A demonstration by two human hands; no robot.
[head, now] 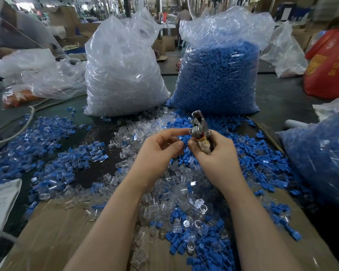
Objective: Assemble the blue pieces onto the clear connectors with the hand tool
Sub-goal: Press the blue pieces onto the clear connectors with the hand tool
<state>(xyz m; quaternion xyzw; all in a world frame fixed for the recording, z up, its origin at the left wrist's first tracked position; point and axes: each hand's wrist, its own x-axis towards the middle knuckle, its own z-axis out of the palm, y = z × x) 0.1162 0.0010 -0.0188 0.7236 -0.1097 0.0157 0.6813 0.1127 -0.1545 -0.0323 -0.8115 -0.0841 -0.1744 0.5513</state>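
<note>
My right hand (213, 153) grips the taped handle of a metal hand tool (199, 126), whose jaws point up and away. My left hand (160, 147) is beside it, with the index fingertip touching the tool's round metal head and the other fingers curled; whether it holds a small piece I cannot tell. Loose clear connectors (176, 194) and blue pieces (262, 161) lie mixed on the table under both hands. A heap of joined blue-and-clear parts (53, 153) spreads to the left.
A big bag of clear connectors (123, 75) and a big bag of blue pieces (217, 79) stand behind the pile. Another bag of blue parts (321, 159) sits at the right. Cardboard (53, 237) covers the near table. A red bag (331, 61) is at far right.
</note>
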